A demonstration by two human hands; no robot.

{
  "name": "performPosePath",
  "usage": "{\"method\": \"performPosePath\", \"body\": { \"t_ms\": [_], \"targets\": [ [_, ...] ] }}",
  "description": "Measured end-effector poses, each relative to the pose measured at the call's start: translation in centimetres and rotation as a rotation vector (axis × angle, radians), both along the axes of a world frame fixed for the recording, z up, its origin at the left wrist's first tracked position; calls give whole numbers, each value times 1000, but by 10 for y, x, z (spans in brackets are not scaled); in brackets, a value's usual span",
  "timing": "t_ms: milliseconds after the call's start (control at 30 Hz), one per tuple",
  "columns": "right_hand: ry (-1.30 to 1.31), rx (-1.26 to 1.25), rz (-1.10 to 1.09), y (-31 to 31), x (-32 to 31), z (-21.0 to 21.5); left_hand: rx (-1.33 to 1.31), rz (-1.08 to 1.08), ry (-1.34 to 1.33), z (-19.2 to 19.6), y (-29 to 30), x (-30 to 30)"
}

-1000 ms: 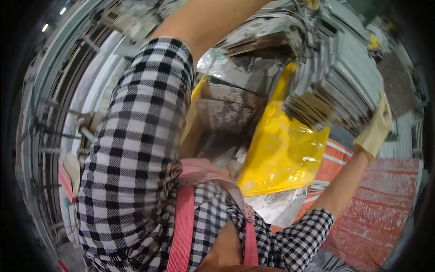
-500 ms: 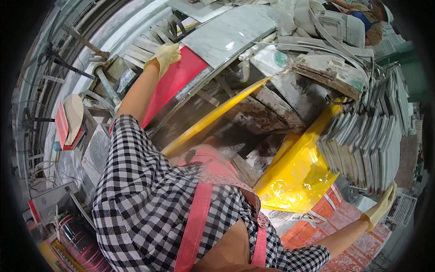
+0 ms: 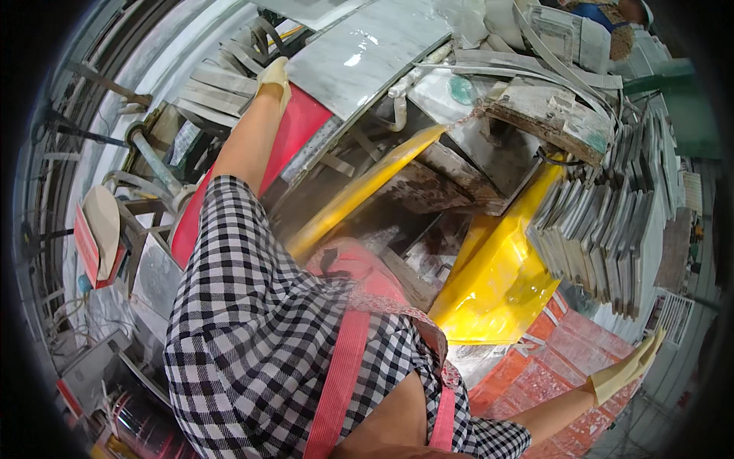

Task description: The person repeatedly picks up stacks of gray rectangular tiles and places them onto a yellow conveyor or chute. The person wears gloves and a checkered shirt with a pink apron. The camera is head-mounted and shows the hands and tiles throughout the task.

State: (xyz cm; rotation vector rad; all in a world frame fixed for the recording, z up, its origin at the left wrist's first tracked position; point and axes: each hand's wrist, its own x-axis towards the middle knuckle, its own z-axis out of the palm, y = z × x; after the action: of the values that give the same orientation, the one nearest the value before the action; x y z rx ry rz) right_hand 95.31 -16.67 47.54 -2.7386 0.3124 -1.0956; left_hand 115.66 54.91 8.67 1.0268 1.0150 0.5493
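Observation:
My left hand, in a cream rubber glove, is stretched far forward at the left corner of a glossy grey-white marble slab. Its fingers look bent and pressed together; whether they grip the slab's edge is hidden. Beneath that arm lies a red panel along a metal edge. Off to the right, my right hand, gloved alike, reaches out with straight fingers. Nothing shows in it. A stack of upright thin stone tiles stands just beyond this hand.
Yellow sheeting and a yellow strip flank a dark gap in front of me. Rough, dirty boards lie beyond. At left are a grey pipe and a red-and-cream object. Another person is at the far right.
The whole view has shifted slightly. My right hand has drawn a little down from the tile stack, its fingers still straight. My left hand stays by the slab's corner, its fingers now pointing farther forward.

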Motion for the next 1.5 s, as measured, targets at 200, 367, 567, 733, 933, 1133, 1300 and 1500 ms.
{"method": "performPosePath", "body": {
  "t_ms": [200, 367, 567, 733, 933, 1133, 1300, 1500],
  "targets": [
    [-41, 91, -160, 15, -29, -7, 67, -348, -203, 57, 5, -4],
    [-74, 272, -181, 24, -28, -15, 379, -958, 393, 144, 19, -13],
    [-19, 233, 2, 39, -14, -21, 623, -930, 225, 189, 8, -44],
    [-13, 474, 429, -7, 42, -29, 630, -760, 36, 228, 11, -73],
    [151, -41, 280, -106, 118, -60, 287, -545, -398, 264, -63, -43],
    [-66, -224, 268, -110, 103, -70, -29, -868, -693, 310, -166, -23],
    [-162, 455, 355, -79, 112, -54, -305, -1076, -751, 349, -312, 19],
    [-230, -6, 536, -30, 96, -21, -449, -1245, -610, 377, -445, 50]
  ]
}}
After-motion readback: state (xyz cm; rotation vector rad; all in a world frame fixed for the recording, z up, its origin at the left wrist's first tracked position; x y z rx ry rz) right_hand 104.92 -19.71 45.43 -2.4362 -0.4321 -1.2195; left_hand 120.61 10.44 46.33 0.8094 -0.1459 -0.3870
